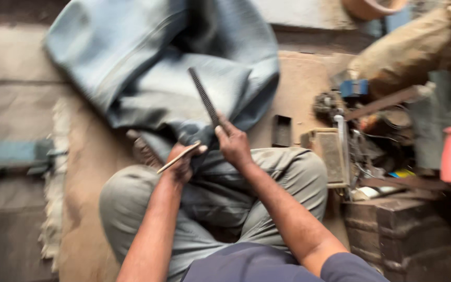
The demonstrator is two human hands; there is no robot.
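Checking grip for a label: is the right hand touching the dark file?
Touching. The head view shows the right hand wrapped around the lower end of the dark file.

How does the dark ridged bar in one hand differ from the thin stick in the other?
The ridged bar in the right hand is dark, thicker and points steeply up; the thin stick in the left hand is pale, slimmer and lies at a shallower slant. Both are long, straight and gripped at one end.

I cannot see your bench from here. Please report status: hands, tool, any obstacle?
Right hand gripping dark rasp, tip up. Left hand holding thin stick. Grey rubber sheet lies ahead on floor, behind the rasp. Image blurred.
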